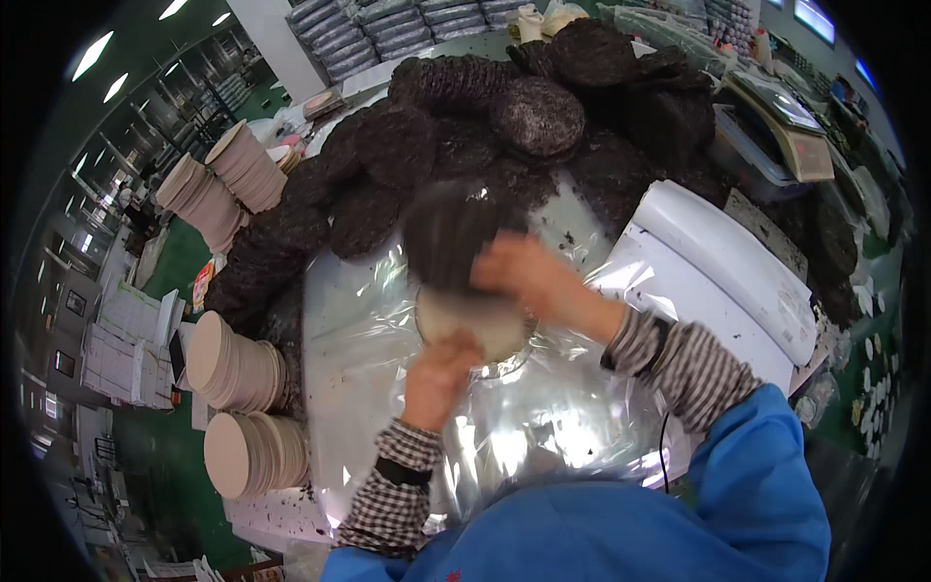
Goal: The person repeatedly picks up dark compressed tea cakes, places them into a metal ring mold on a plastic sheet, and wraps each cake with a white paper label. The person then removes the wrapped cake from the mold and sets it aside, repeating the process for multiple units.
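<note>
Wrapping step: right hand (529, 276) grips dark pressed cake (448, 233), left hand (441, 373) clamps pale disc (475, 325); next, seat them squarely on clear film (369, 330).

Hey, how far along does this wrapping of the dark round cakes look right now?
No wrapped cake shows as done. In hand: the right hand holds a blurred dark cake over a pale paper disc that the left hand touches, on clear plastic film. Left: a big pile of dark cakes behind, plus stacks of pale discs.
</note>
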The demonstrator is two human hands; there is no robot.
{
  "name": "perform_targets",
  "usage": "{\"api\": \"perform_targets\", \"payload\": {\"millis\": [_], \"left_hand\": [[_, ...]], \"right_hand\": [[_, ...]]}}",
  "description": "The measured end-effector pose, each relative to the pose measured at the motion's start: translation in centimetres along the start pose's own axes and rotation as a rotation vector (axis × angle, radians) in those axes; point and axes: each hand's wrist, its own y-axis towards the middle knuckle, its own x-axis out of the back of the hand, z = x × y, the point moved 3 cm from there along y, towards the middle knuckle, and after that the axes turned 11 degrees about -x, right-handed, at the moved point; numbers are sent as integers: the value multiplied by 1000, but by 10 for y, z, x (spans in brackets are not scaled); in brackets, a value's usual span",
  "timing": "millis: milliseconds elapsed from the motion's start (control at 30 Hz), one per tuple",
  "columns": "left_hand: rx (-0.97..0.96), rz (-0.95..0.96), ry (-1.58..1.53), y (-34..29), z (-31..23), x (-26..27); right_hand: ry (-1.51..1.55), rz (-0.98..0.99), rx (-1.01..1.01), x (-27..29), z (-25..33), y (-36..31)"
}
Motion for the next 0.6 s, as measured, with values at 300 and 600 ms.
{"api": "perform_targets", "payload": {"millis": [300, 600], "left_hand": [[257, 905, 120, 81, 46, -24], [235, 852, 267, 62, 77, -92]], "right_hand": [[-458, 627, -348, -46, -25, 20], [-727, 454, -423, -115, -27, -3]]}}
